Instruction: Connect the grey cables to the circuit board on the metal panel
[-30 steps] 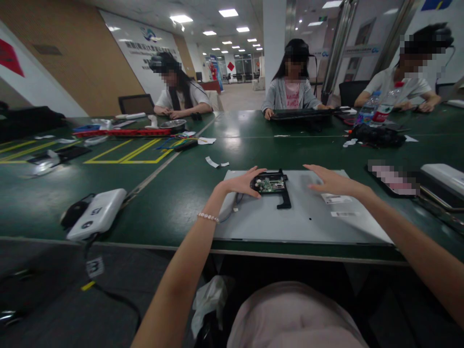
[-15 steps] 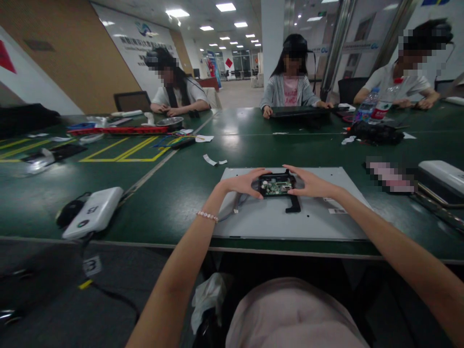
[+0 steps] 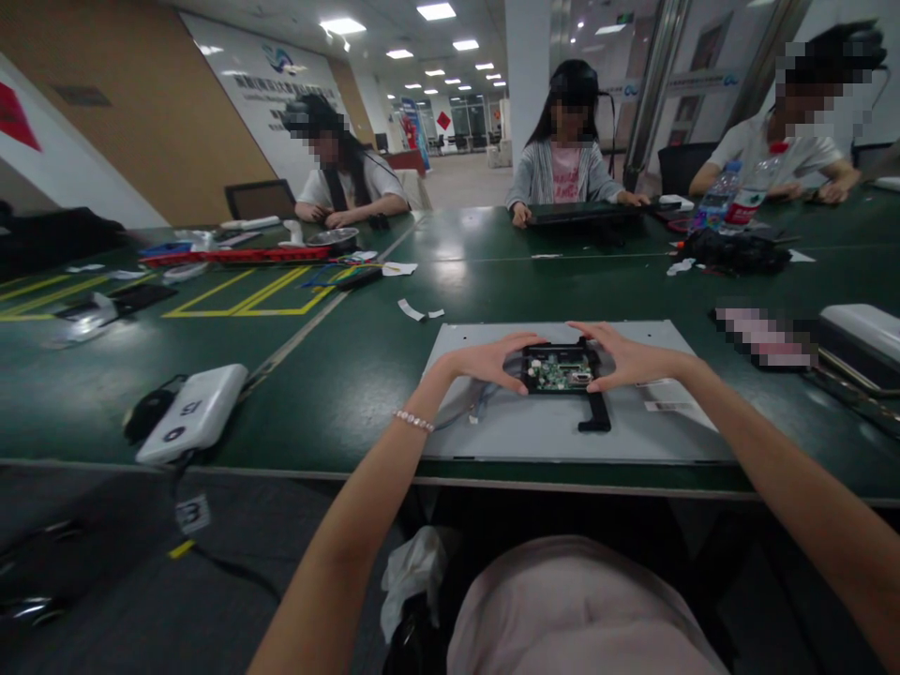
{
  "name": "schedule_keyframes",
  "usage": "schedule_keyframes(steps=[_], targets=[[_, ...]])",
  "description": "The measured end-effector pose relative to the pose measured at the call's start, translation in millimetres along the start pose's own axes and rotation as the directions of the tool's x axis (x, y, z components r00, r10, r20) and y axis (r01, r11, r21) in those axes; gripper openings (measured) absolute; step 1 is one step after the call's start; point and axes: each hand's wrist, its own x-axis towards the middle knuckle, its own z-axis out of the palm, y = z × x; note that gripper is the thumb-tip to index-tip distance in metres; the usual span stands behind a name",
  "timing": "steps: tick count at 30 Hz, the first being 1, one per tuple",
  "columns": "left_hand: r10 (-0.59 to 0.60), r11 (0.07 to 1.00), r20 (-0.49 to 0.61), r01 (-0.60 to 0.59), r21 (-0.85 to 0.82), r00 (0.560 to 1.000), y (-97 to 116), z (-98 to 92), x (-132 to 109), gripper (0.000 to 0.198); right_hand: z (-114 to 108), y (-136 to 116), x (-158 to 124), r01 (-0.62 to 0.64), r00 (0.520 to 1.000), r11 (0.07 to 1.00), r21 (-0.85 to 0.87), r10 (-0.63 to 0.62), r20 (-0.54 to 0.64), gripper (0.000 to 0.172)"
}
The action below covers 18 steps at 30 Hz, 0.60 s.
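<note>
The green circuit board lies face up in a black bracket over the grey metal panel, near the middle of that panel, which rests flat on the green table close to its front edge. The left hand and right hand grasp the bracket from opposite ends, each with fingers at the far side and thumb at the near side; whether it is lifted clear of the panel or resting on it, I cannot tell. One leg of the bracket juts toward the person below the right thumb, and a thin grey cable lies by the left wrist. The bracket looks like stiff plastic and is probably light, while the exposed board is likely the fragile part, its small parts easily knocked or bent. The safest hold seems to be the bracket's outer edges, keeping fingertips off the components; the smooth painted panel probably offers little friction underneath.
</note>
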Motion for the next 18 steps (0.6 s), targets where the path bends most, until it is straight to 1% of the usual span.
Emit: schedule_keyframes(steps=[4,6,15,18], targets=[[-0.009,1.000,0.002,0.009,0.008,1.000,0.9,1.8,1.2,0.103,-1.4,0.0,-0.7,0.086,0.996,0.996,-0.003,-0.086,0.038,0.110],[0.001,1.000,0.005,-0.001,0.016,1.000,2.0,2.1,2.0,0.103,-1.1,0.8,-0.8,0.103,0.993,0.995,0.002,-0.103,0.050,0.111],[0.032,0.999,0.002,-0.032,0.037,0.999,4.2,6.2,4.2,0.104,-0.6,6.1,-0.8,0.032,0.996,0.999,0.026,-0.034,0.088,0.114],[-0.005,0.997,0.012,0.004,0.074,1.000,5.9,0.0,0.8,0.104,-0.8,8.8,-0.6,0.048,0.994,0.998,0.027,-0.051,0.095,0.110]])
